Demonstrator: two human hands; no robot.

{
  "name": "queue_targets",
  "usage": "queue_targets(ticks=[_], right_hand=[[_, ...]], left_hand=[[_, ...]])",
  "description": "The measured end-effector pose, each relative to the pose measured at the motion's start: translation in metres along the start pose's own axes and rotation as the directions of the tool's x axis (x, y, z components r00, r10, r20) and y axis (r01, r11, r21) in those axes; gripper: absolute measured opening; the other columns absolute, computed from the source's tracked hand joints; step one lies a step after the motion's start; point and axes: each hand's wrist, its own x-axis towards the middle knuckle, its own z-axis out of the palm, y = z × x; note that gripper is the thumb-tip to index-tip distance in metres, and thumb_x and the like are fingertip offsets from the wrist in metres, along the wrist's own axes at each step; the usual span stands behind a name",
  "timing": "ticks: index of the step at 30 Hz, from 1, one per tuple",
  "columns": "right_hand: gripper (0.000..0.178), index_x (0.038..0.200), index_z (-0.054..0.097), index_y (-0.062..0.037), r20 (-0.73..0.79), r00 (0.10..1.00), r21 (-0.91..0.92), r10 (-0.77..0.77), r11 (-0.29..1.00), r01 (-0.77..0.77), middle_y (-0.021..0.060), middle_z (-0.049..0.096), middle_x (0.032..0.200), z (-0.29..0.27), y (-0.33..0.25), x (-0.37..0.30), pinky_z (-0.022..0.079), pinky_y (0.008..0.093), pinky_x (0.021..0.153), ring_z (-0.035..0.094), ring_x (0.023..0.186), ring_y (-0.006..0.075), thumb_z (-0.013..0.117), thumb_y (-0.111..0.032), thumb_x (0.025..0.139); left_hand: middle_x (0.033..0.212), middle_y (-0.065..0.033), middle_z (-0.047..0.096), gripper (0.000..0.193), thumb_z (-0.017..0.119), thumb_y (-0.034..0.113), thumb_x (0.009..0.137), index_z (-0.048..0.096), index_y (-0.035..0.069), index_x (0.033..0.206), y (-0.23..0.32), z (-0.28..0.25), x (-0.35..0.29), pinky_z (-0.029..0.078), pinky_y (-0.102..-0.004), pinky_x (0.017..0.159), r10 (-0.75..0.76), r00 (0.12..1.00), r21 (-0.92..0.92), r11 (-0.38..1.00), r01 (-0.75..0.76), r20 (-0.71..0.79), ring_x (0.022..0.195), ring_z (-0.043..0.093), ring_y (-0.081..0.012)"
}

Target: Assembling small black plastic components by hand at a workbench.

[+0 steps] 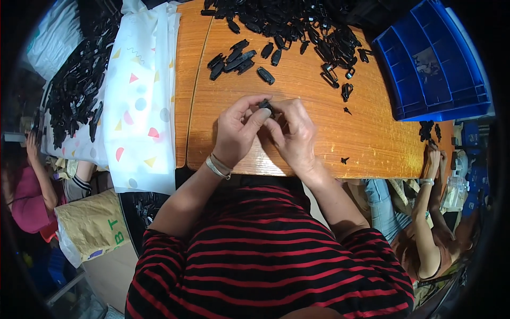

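Observation:
Over the near part of the wooden table, my left hand (236,130) pinches a small black plastic part (266,106) between thumb and fingers. My right hand (295,130) closes on the same part from the other side, its thumb and fingertips meeting at it. Fingers cover most of the part, so its exact kind does not show. Just beyond my hands lies a single oblong black plastic piece (265,75). A small cluster of similar black pieces (234,59) rests a little farther off to the left.
A large heap of black plastic parts (276,18) covers the far side of the wooden table (234,151). At right stands a blue bin (441,64). A patterned white cloth (141,101) hangs at left beside another heap (79,85). Co-workers sit on both sides.

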Motion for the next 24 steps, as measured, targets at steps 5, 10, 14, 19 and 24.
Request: queue_targets(ticks=[5,10,14,19,24], right_hand=[[0.048,0.119,0.052,-0.0017,-0.013,0.978,0.074,0.209,0.976,-0.207,0.0122,0.056,0.084,0.006,-0.003,-0.009,0.049,0.0305,0.060,0.062,0.074,0.0243,0.075,-0.006,0.077],[0.039,0.109,0.055,-0.0016,0.073,0.983,0.094,0.171,0.980,-0.178,0.0137,0.058,0.079,0.007,-0.012,-0.010,0.050,0.0390,0.062,0.060,0.072,0.0322,0.074,-0.012,0.077],[0.039,0.109,0.056,-0.0009,0.159,0.950,0.157,0.268,0.943,-0.292,0.0113,0.058,0.078,0.000,-0.002,-0.009,0.049,0.0342,0.062,0.060,0.070,0.0241,0.076,-0.014,0.078],[0.023,0.095,0.066,-0.0012,0.136,0.978,-0.140,0.156,0.981,-0.136,0.0111,0.062,0.084,-0.045,0.061,0.019,0.050,0.0325,0.063,0.063,0.071,0.0200,0.073,-0.018,0.082],[0.024,0.103,0.067,-0.0066,0.013,0.954,-0.656,0.301,0.723,-0.219,0.0158,0.062,0.093,-0.070,0.106,0.044,0.053,0.0417,0.066,0.065,0.076,0.0323,0.070,-0.018,0.083]], left_hand=[[0.092,-0.0025,0.061,0.019,0.046,0.010,0.100,0.056,-0.002,0.111,0.006,0.007,0.002,0.047,-0.0191,0.073,0.067,0.998,0.119,0.991,-0.068,0.010,0.080,0.056,-0.0067],[0.090,-0.0020,0.059,0.020,0.043,0.017,0.102,0.056,0.002,0.102,0.012,0.010,-0.001,0.046,-0.0210,0.074,-0.060,0.997,-0.049,0.997,0.062,0.047,0.082,0.055,-0.0073],[0.088,-0.0017,0.059,0.024,0.043,0.023,0.102,0.056,0.002,0.100,0.009,0.010,0.007,0.046,-0.0212,0.071,-0.171,0.978,-0.125,0.975,0.186,0.117,0.076,0.055,-0.0074],[0.082,0.0003,0.056,0.022,0.048,0.023,0.101,0.056,0.003,0.100,0.007,-0.006,0.041,0.044,-0.0212,0.065,-0.247,0.956,0.010,0.969,0.248,0.157,0.066,0.052,-0.0054],[0.084,-0.0058,0.055,0.015,0.058,0.008,0.091,0.060,0.005,0.105,-0.006,-0.016,0.084,0.047,-0.0303,0.067,0.111,0.981,0.732,0.653,-0.195,0.162,0.071,0.057,-0.0193]])
